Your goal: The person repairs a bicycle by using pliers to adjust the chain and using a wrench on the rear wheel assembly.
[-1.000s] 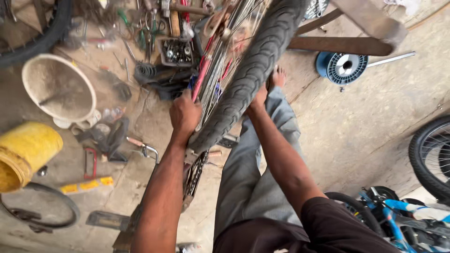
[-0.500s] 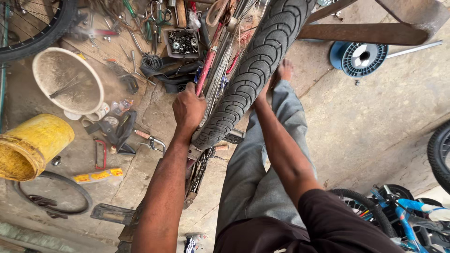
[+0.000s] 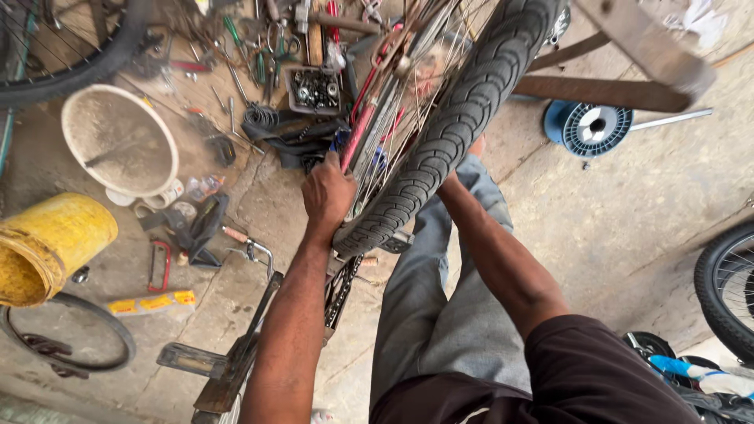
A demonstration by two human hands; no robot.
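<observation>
A black bicycle tyre [image 3: 463, 118] on a spoked wheel rises in front of me, running from lower centre to the top. My left hand [image 3: 328, 195] grips the wheel's left side, at the rim by the red frame tube [image 3: 357, 129]. My right hand is almost wholly hidden behind the tyre; only its wrist [image 3: 455, 184] shows against the tyre's right side, so what it grasps is unseen. The black chain and crank [image 3: 339, 290] hang below the wheel.
Loose tools [image 3: 259, 47], a box of small parts [image 3: 314, 88] and a dusty white basin [image 3: 118, 141] lie on the floor at left. A yellow bucket [image 3: 51, 243] lies tipped. Other bicycle wheels [image 3: 726, 283] stand at the edges. A blue spool [image 3: 597, 126] sits at right.
The view has shifted slightly, so the floor items sit lower and further right in the picture. Both hands stay on the wheel in much the same grip.
</observation>
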